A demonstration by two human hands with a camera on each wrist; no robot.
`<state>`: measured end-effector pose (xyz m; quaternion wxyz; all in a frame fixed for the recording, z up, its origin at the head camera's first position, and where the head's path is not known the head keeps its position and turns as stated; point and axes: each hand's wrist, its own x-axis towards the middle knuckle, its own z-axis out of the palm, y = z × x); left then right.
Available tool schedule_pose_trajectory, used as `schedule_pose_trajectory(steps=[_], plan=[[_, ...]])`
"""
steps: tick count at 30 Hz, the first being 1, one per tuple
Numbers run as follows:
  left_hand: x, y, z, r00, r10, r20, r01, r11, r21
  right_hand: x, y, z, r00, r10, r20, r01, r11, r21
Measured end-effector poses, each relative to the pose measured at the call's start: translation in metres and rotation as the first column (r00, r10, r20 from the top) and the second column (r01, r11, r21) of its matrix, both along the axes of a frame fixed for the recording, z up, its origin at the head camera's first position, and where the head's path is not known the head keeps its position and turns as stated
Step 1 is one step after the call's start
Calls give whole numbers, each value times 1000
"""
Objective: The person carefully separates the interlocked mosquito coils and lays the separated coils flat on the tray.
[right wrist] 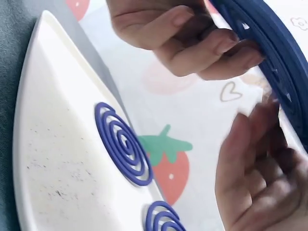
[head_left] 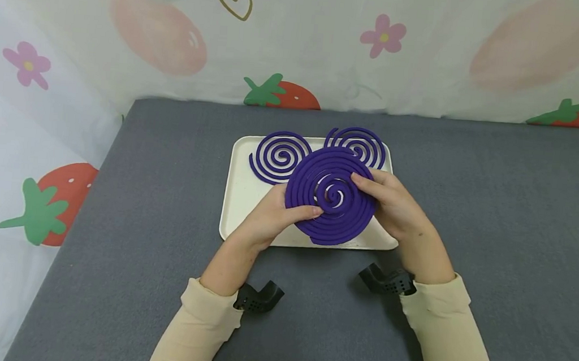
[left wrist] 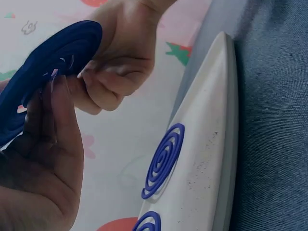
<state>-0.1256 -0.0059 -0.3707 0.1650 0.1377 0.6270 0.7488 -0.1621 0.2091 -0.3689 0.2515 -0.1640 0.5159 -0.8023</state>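
Observation:
In the head view, both hands hold a purple mosquito coil disc (head_left: 339,224) over the tray, its tightly wound rings facing up. My left hand (head_left: 271,213) grips its lower left edge, thumb on the upper face. From the upper right my right hand (head_left: 395,203) pinches the rim, thumb also on top. Seen edge-on, the coil disc (left wrist: 62,53) has the left hand's fingers (left wrist: 65,125) against its underside in the left wrist view. Two single mosquito coils, one left (head_left: 282,156) and one right (head_left: 358,151), lie at the tray's far side.
The white rectangular tray (head_left: 234,199) rests on a grey cloth-covered table (head_left: 166,193). The right single coil reaches over the tray's back rim. Dark specks dot the tray surface (right wrist: 53,168) in the right wrist view. Behind the table hangs a printed white curtain (head_left: 290,39).

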Motion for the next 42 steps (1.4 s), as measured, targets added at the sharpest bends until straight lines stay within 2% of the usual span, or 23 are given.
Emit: schedule_pose_trajectory(steps=[3, 6, 15, 24, 33, 39, 42], plan=[[-1, -1, 0, 999, 37, 21, -37, 999, 15, 0, 0, 5, 990, -119, -73, 125, 988, 85], [-1, -3, 0, 997, 61, 36, -63, 997, 38, 0, 1, 8, 973, -183, -142, 198, 975, 99], [-1, -1, 1, 994, 45, 103, -57, 992, 114, 1, -1, 7, 932, -282, -230, 308, 947, 88], [-2, 2, 2, 990, 32, 137, -56, 983, 177, 1, -1, 5, 891, -373, -260, 388, 922, 6], [-3, 1, 1, 985, -40, 166, -8, 960, 279, 0, 0, 4, 884, -388, -260, 390, 920, -49], [-2, 1, -1, 983, -69, 173, 11, 948, 319, 0, 2, 4, 904, -362, -229, 357, 932, -62], [-1, -1, 1, 981, -123, 151, 58, 925, 375, -1, 4, 3, 912, -360, -197, 354, 933, -64]])
